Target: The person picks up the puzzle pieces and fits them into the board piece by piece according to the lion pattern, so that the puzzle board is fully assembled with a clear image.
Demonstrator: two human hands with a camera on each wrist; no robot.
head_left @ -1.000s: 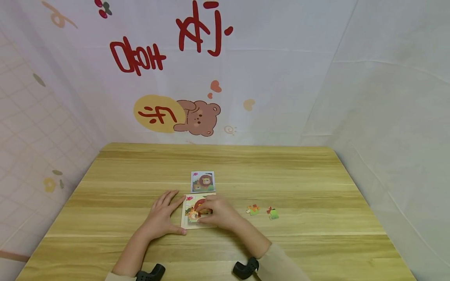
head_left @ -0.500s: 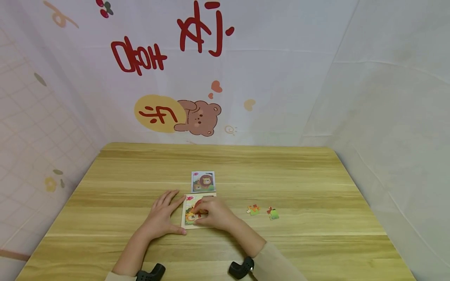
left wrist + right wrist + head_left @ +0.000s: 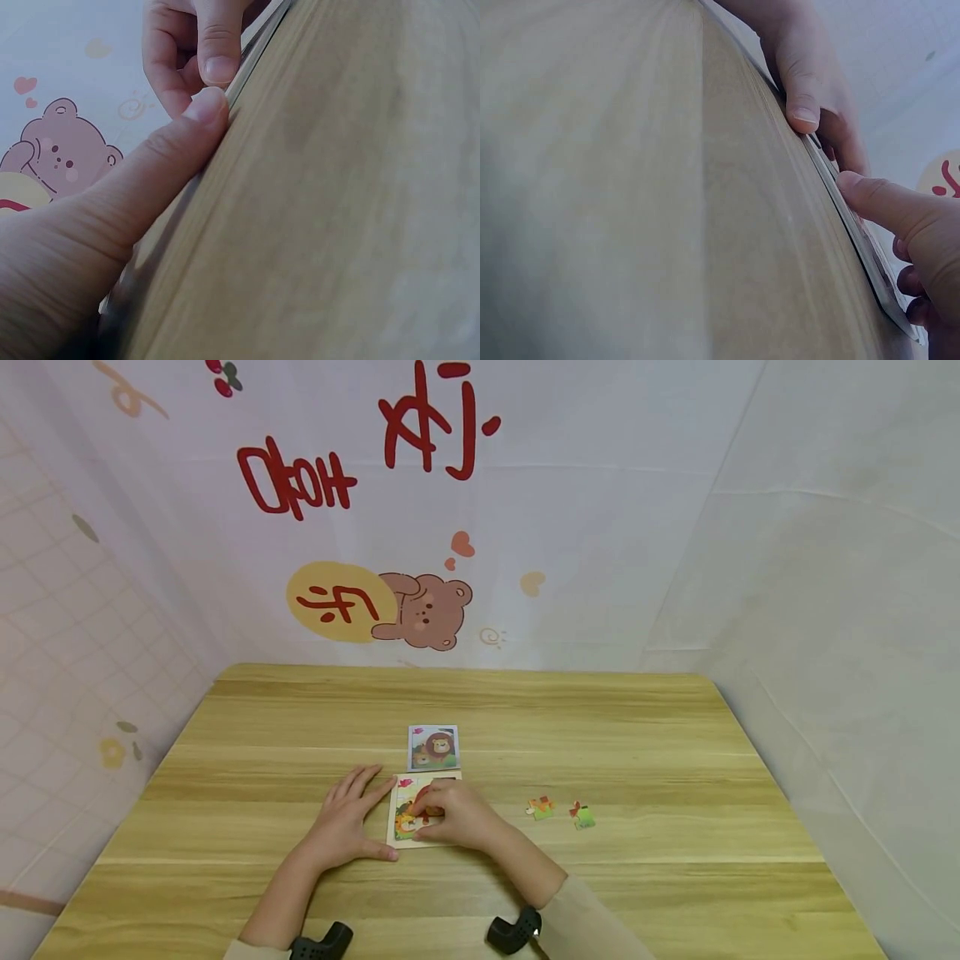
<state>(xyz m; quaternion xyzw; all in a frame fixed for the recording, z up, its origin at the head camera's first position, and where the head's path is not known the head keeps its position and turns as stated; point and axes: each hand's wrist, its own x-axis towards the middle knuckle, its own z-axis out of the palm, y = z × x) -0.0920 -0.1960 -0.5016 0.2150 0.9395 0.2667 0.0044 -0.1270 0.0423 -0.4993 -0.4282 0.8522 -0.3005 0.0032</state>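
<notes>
A small puzzle board (image 3: 455,773) with a pale frame lies on the table, partly filled with a lion picture. My left hand (image 3: 342,823) rests along its left side with fingers spread, the thumb by the lower left corner. My right hand (image 3: 459,814) reaches over the board from the right. Its thumb and forefinger pinch a puzzle piece (image 3: 406,823) showing a yellow-orange lion cub, down in the lower left of the frame. The right hand covers much of the board's right half. In the right wrist view the thumb (image 3: 877,196) sits at the board's edge.
Just beyond the board lies a picture card (image 3: 432,748) of the lion scene. Two loose pieces rest on the table to the right, an orange-and-green one (image 3: 540,808) and a red-and-green one (image 3: 582,816). A printed white cloth (image 3: 585,527) hangs behind the table.
My right hand has shifted slightly left, and the lion cub piece has gone down into the lower left of the frame. The left hand has stayed still. Little differs over the last half second.
</notes>
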